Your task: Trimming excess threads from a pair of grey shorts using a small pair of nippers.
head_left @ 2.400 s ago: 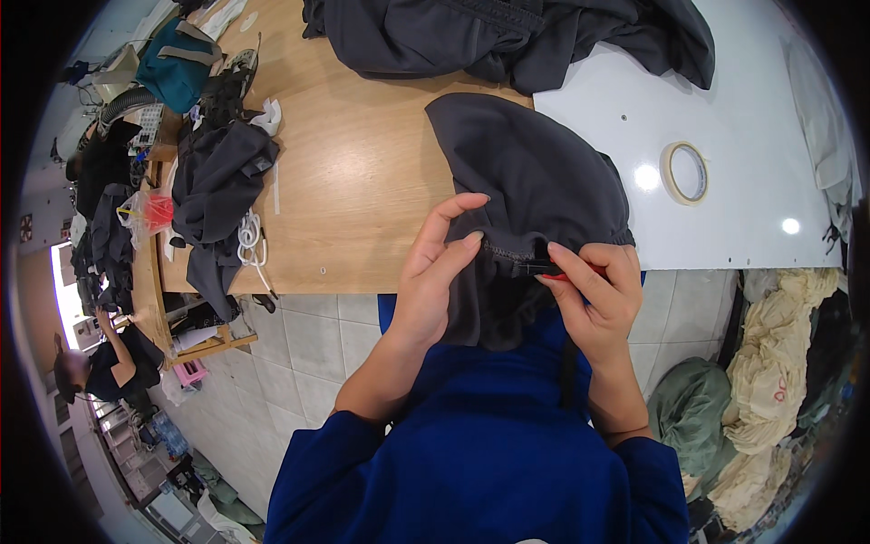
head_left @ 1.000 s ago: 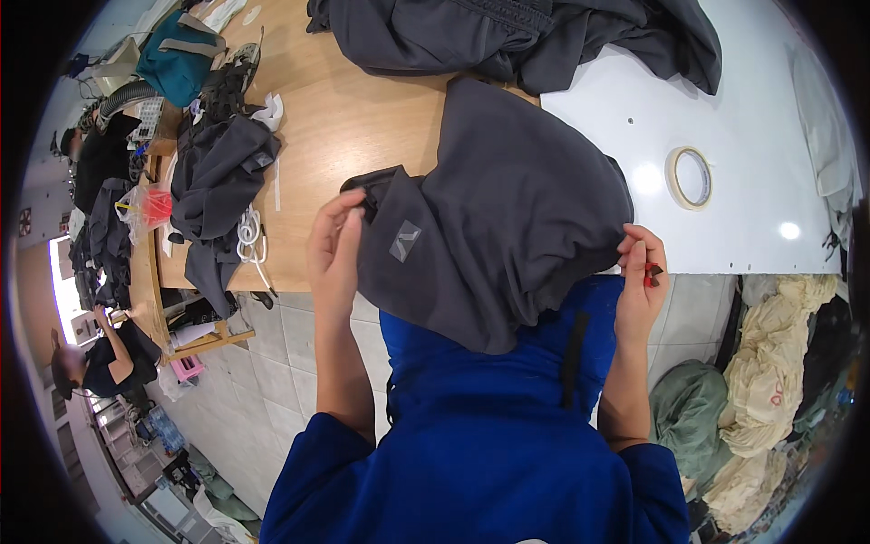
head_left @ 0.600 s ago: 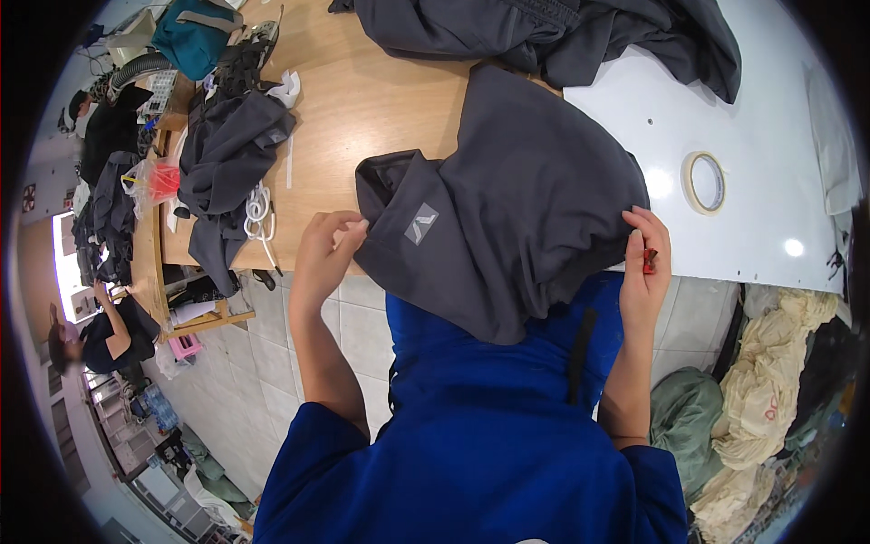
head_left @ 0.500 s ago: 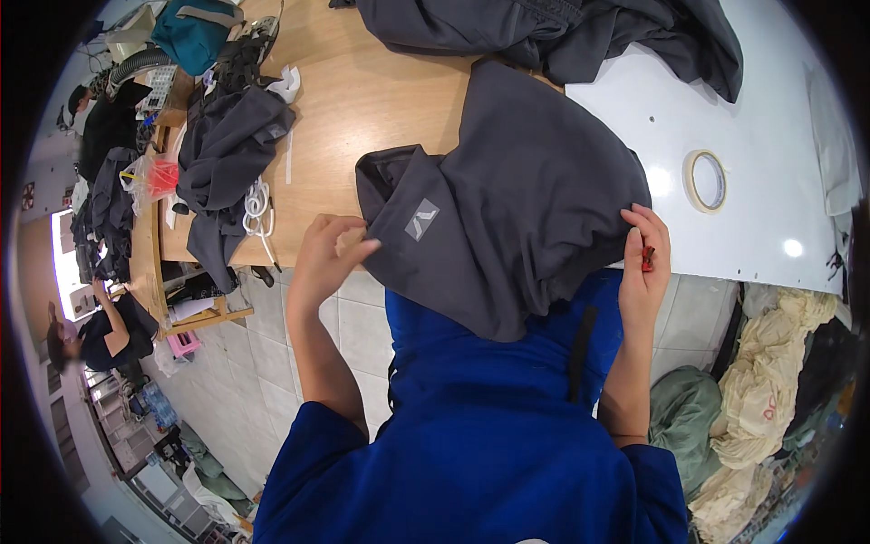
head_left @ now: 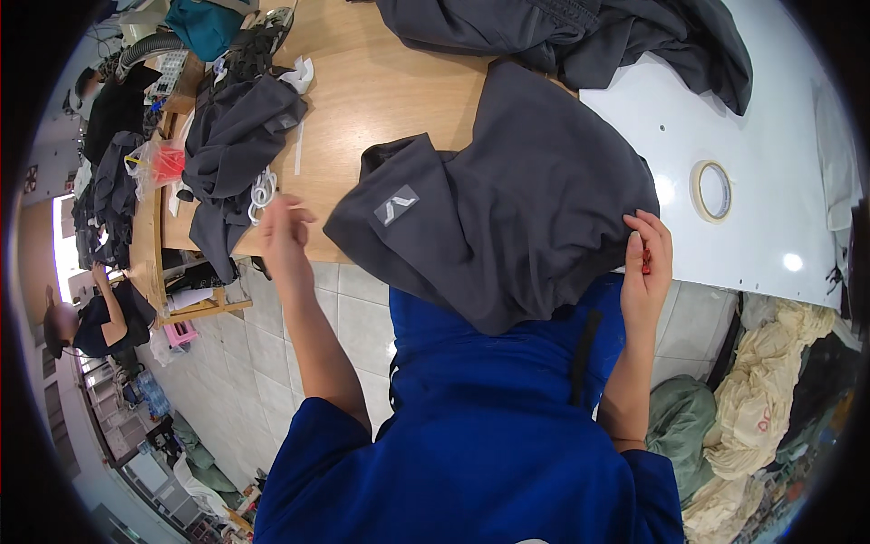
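Note:
A dark grey garment (head_left: 544, 199) lies bunched over the table's near edge, its lower folds hanging in front of my blue clothing. On its left flap sits a small patch (head_left: 396, 207) with a pale angular mark. My left hand (head_left: 286, 238) is off the cloth, slightly blurred, fingers apart, close to a white looped cord (head_left: 263, 194). At the garment's right edge, my right hand (head_left: 647, 249) pinches the cloth between thumb and fingers. A small red object (head_left: 645, 263) is tucked in that hand; its kind is mostly hidden.
A roll of tape (head_left: 711, 191) lies on the white tabletop (head_left: 634, 118) at right. More dark garments (head_left: 562, 36) are heaped at the back, another dark garment (head_left: 240, 127) at left. Cream fabric (head_left: 761, 390) is piled below right. Two other people are at far left.
My left hand has let go of the garment's left edge and moved left and up. That flap now lies flatter and further left. My right hand stays at the right edge.

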`<state>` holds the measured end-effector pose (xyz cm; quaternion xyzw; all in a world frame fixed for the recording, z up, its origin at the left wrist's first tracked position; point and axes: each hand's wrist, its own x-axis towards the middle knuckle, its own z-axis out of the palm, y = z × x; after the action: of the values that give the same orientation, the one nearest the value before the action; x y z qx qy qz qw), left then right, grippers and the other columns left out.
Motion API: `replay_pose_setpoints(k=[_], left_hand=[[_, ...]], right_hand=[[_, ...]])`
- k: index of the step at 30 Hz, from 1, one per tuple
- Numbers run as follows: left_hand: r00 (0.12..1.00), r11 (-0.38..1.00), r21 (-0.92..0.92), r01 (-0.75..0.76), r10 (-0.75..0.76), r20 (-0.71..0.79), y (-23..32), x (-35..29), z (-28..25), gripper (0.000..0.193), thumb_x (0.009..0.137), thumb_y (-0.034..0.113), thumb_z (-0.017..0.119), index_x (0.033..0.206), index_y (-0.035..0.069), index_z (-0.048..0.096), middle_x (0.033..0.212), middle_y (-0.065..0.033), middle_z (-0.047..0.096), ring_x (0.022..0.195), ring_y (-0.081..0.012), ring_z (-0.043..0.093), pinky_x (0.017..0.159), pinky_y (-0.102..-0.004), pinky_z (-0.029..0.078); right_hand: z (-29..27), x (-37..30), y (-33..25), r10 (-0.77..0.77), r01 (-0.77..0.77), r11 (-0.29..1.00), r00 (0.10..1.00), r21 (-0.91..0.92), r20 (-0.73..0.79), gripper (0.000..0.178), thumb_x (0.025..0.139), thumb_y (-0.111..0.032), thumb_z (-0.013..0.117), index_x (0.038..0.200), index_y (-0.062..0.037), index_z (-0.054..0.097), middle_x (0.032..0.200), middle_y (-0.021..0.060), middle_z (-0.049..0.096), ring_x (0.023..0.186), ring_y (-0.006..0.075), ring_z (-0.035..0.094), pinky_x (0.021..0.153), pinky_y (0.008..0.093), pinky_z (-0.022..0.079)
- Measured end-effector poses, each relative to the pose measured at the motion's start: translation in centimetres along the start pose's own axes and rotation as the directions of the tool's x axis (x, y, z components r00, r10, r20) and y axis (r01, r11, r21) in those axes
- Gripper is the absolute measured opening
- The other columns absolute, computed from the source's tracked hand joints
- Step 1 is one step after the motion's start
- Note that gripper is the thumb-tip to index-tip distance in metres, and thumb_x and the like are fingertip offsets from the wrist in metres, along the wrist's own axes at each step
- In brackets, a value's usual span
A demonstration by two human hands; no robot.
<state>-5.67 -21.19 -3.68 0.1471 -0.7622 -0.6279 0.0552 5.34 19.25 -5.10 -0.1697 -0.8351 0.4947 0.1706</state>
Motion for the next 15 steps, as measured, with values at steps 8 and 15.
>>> replay_pose_setpoints(k=[8,15], left_hand=[[0.893,0.445,0.825,-0.349,0.424,0.149,-0.2,0.7,-1.1,0.050,0.087,0.027,0.059,0.130,0.006,0.047,0.143,-0.0290,0.020,0.132,-0.0393,0.022,0.107,-0.0439,0.019],[0.865,0.452,0.738,-0.501,0.230,0.446,-1.6,-2.5,4.2,0.028,0.085,0.026,0.063,0.100,0.003,0.059,0.125,-0.0213,0.046,0.110,-0.0299,0.046,0.093,-0.0388,0.036]], right_hand=[[0.1,-0.1,0.2,-0.007,0.007,0.999,1.000,-0.048,0.003,0.017,0.091,-0.012,0.053,0.102,-0.0056,0.064,0.113,0.0059,0.054,0.080,0.0088,0.048,0.065,0.0190,0.038],[0.3,0.1,0.5,0.022,-0.021,0.999,1.000,-0.048,0.021,0.023,0.094,-0.013,0.048,0.109,-0.0028,0.061,0.120,0.0081,0.054,0.103,0.0142,0.051,0.087,0.0239,0.039]])
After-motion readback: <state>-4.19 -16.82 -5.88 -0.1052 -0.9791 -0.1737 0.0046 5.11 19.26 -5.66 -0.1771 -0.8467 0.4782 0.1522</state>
